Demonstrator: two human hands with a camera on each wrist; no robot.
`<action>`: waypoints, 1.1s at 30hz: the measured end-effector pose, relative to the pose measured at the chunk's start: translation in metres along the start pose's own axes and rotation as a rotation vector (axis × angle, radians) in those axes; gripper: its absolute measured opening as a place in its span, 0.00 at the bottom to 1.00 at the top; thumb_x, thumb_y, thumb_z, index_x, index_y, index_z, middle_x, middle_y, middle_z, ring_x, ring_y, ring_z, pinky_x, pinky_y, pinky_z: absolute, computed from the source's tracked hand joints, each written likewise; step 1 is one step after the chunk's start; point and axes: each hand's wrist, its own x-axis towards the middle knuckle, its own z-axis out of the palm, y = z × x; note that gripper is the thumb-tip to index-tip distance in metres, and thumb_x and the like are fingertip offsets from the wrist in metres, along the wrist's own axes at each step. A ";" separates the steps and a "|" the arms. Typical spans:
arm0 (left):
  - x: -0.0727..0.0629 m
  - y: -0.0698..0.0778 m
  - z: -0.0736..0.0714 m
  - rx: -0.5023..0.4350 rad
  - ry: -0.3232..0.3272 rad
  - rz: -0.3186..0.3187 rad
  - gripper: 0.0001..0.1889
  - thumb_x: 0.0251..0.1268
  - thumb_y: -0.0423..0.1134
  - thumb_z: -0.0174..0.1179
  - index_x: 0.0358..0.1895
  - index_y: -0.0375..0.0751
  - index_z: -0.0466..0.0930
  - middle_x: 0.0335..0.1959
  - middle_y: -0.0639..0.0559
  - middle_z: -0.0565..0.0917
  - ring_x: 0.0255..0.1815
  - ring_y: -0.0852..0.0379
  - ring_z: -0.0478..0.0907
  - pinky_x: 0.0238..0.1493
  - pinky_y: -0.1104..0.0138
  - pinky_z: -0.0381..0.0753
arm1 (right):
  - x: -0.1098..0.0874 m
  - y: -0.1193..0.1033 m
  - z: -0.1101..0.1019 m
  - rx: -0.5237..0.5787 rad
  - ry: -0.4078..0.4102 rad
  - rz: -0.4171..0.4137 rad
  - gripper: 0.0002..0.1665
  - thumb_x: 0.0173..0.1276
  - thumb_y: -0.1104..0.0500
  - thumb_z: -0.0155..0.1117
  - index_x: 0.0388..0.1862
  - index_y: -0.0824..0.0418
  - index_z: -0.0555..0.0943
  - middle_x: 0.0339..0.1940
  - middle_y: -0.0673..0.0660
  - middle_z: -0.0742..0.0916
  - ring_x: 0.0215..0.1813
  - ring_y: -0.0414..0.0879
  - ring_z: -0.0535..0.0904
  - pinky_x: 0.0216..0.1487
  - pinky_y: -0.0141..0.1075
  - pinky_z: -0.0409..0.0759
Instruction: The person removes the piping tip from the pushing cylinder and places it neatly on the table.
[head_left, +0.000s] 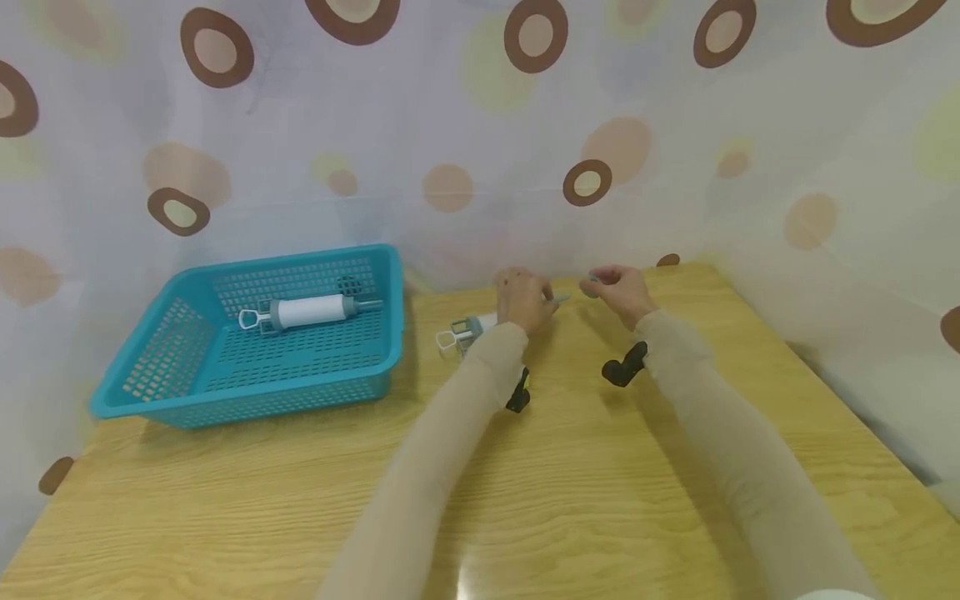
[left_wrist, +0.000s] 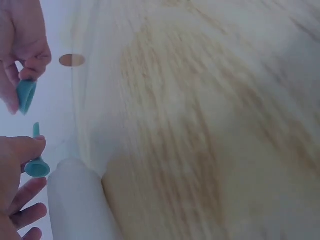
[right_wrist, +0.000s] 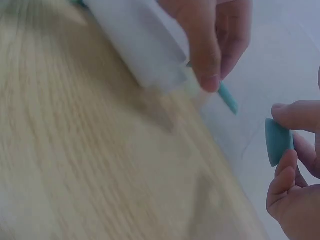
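Observation:
Between thumb and fingers my left hand (head_left: 522,298) pinches a teal nozzle (left_wrist: 37,168) with a thin tip and a flared base. A short teal cap-like ring (right_wrist: 278,142), tapered in shape, is held by the fingertips of my right hand (head_left: 624,295). The two parts are apart, the nozzle tip pointing toward the right hand. Lying on the table below my left hand is a white-barrelled plunger gun, like a large syringe, with a grey-teal end and loop handle (head_left: 447,339). The left hand and sleeve hide much of it; its white barrel (left_wrist: 80,205) shows in the left wrist view.
A blue perforated plastic basket (head_left: 285,396) stands to the left on the wooden table (head_left: 570,492). Inside it lies a second white plunger gun (head_left: 311,311) with a nozzle fitted. A patterned curtain (head_left: 480,108) hangs behind the table and along its right side.

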 end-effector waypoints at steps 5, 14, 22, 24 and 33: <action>0.003 0.012 0.003 0.135 -0.079 -0.015 0.13 0.64 0.61 0.57 0.44 0.64 0.85 0.51 0.61 0.83 0.60 0.55 0.73 0.63 0.57 0.68 | -0.003 0.009 -0.006 -0.066 -0.008 0.023 0.35 0.65 0.51 0.66 0.62 0.73 0.70 0.63 0.68 0.72 0.65 0.62 0.64 0.69 0.56 0.63; 0.003 0.013 0.005 0.198 -0.104 0.011 0.13 0.66 0.58 0.56 0.47 0.63 0.84 0.52 0.62 0.82 0.57 0.58 0.72 0.62 0.62 0.68 | -0.005 0.014 -0.008 -0.205 -0.087 0.164 0.32 0.70 0.54 0.58 0.67 0.71 0.65 0.68 0.72 0.67 0.68 0.66 0.62 0.70 0.56 0.63; 0.000 0.008 0.013 0.256 -0.129 0.049 0.13 0.62 0.61 0.58 0.45 0.67 0.86 0.63 0.62 0.77 0.64 0.57 0.67 0.71 0.56 0.59 | -0.005 0.019 -0.006 -0.339 -0.087 0.139 0.30 0.70 0.53 0.58 0.63 0.72 0.69 0.64 0.73 0.71 0.66 0.66 0.66 0.67 0.54 0.68; 0.001 0.008 0.013 0.248 -0.127 0.047 0.13 0.62 0.61 0.58 0.44 0.67 0.86 0.64 0.61 0.76 0.67 0.56 0.65 0.73 0.54 0.56 | -0.005 0.019 -0.005 -0.336 -0.080 0.131 0.30 0.70 0.54 0.58 0.63 0.72 0.69 0.63 0.72 0.72 0.64 0.65 0.68 0.65 0.53 0.70; 0.002 0.008 0.015 0.214 -0.189 0.054 0.16 0.64 0.60 0.58 0.51 0.65 0.83 0.65 0.60 0.74 0.71 0.56 0.60 0.74 0.51 0.53 | -0.007 0.022 -0.005 -0.306 -0.096 0.154 0.30 0.68 0.54 0.59 0.63 0.72 0.68 0.61 0.73 0.74 0.59 0.62 0.72 0.61 0.50 0.73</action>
